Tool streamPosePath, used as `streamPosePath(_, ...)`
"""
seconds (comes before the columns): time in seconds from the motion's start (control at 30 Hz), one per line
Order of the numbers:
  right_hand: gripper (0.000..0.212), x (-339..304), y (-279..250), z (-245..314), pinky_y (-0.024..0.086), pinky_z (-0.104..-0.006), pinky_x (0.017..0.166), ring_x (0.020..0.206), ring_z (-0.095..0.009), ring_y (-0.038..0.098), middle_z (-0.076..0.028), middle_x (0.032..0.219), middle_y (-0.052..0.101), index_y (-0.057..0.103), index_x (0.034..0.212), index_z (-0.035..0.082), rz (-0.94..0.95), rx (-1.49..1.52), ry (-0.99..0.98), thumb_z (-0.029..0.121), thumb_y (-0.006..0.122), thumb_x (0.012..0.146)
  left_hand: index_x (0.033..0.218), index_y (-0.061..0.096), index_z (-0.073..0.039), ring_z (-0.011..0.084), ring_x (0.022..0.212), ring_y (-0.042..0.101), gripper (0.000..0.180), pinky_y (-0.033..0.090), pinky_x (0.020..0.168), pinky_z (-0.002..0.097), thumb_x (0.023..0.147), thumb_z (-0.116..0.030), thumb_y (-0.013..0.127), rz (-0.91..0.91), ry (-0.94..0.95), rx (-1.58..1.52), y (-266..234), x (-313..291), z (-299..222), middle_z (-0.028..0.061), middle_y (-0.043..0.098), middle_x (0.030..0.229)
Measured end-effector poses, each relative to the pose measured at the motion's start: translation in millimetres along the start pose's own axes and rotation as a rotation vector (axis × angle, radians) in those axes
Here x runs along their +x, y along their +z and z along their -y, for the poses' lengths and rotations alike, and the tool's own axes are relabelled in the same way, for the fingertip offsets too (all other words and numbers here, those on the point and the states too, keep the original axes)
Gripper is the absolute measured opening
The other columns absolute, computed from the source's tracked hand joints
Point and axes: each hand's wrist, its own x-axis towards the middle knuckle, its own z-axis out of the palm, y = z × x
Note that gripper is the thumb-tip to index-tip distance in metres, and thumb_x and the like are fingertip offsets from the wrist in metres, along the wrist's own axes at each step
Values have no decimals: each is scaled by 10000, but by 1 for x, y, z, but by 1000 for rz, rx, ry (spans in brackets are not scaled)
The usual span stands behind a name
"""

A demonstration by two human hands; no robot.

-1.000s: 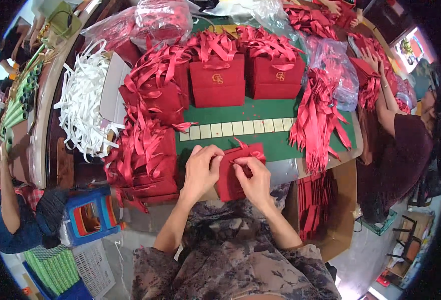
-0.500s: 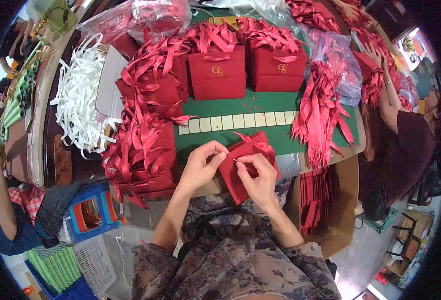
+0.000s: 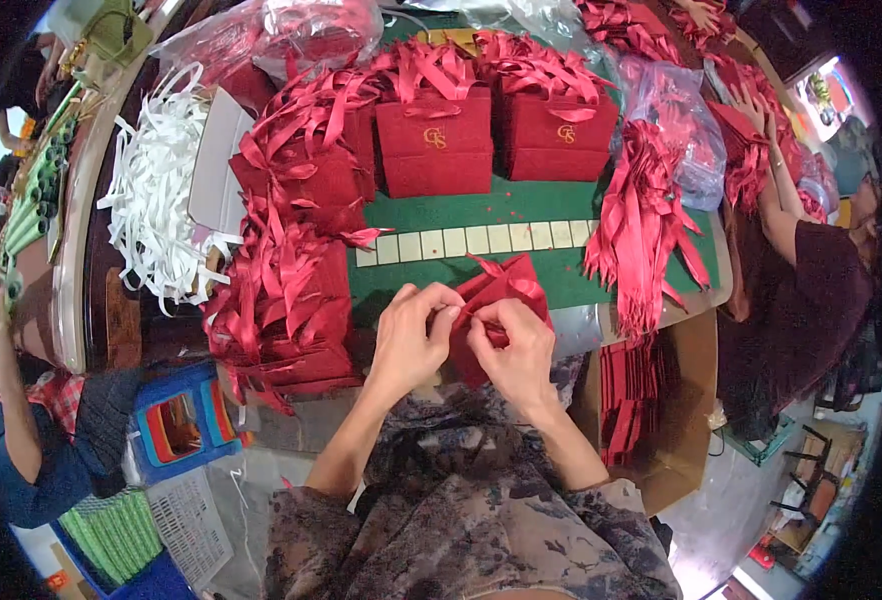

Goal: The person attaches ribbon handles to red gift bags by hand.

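Note:
A small red paper gift bag (image 3: 517, 276) is held at the table's near edge, in front of my body. The thumb and forefinger of my left hand (image 3: 411, 335) pinch its upper left part. Close beside them, my right hand (image 3: 514, 352) is closed in a pinch at the bag's front; the small bit between its fingertips is hidden. A loop of red ribbon lies over the bag's far side. Beyond my hands, a loose bunch of red ribbons (image 3: 641, 225) hangs over the near table edge at the right.
Red bags with ribbon handles stand in rows (image 3: 434, 145) at the back, more piled at left (image 3: 286, 310). White ribbons (image 3: 161, 190) spill from a box. A strip of pale tiles (image 3: 476, 241) crosses the green tabletop. A cardboard box (image 3: 696, 400) holds flat red bags. Co-workers sit either side.
The bag has tilted, so its lower front shows less. My left hand has shifted slightly right, and both hands are closer together, still pinching at the bag.

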Motion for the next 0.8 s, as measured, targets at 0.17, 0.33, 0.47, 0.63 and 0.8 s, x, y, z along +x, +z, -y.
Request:
streamPosePath(0.17, 127, -1, 6, -4, 547, -326, 667, 727, -224, 683, -107, 828, 670, 652, 903, 7, -39, -246, -172, 51, 740, 823, 952, 676, -19, 283, 767, 625, 91, 505, 679, 378, 881, -71, 657, 26, 37, -2, 8, 1, 3, 120, 668, 822)
streamPosePath(0.33, 136, 5, -1, -2, 540, -336, 668, 761, -228, 690, -118, 841, 674, 657, 937, 6, 41, 14, 11, 45, 736, 834, 980, 677, -22, 272, 759, 632, 101, 508, 674, 367, 891, -64, 652, -7, 13, -41, 11, 2, 8, 130, 665, 840)
streamPosePath(0.47, 135, 0, 0, -10, 541, -336, 672, 739, -244, 686, -124, 841, 673, 660, 952, 7, 27, -24, -35, 49, 731, 845, 991, 692, -38, 258, 717, 629, 110, 503, 658, 355, 892, -72, 659, -26, -20, -30, 14, -1, 8, 130, 655, 827)
streamPosePath(0.63, 121, 5, -5, -4, 529, -362, 740, 824, -283, 670, -133, 885, 662, 664, 953, 7, 70, -71, -69, 60, 721, 860, 1003, 713, -59, 249, 701, 628, 121, 498, 652, 346, 892, -83, 671, 4, -60, -49, 13, -2, 17, 122, 643, 809)
streamPosePath(0.8, 106, 5, -21, -17, 512, -388, 780, 905, -312, 642, -140, 938, 646, 668, 953, 12, 28, -25, -144, 68, 710, 873, 992, 728, -60, 246, 767, 637, 118, 500, 677, 341, 891, -70, 669, 31, 0, -18, 3, 0, 27, 113, 636, 834)
